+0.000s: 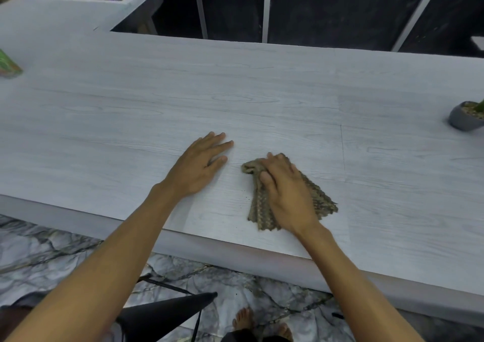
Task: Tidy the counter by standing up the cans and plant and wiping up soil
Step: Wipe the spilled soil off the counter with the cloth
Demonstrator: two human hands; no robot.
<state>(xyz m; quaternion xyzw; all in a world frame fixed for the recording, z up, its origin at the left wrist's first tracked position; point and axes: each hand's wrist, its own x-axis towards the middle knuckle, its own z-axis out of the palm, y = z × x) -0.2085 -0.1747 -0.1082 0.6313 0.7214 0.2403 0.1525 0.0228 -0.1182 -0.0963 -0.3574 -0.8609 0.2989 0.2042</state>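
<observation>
My right hand [285,195] presses the cloth [320,199] to the bench [131,106], fingers curled into its bunched front edge so it drags dirt along instead of skating over it. A few soil specks [242,191] lie just beside it. My left hand [201,163] lies spread and empty, bracing me. The plant [465,117] stands upright, well apart at the right edge.
</observation>
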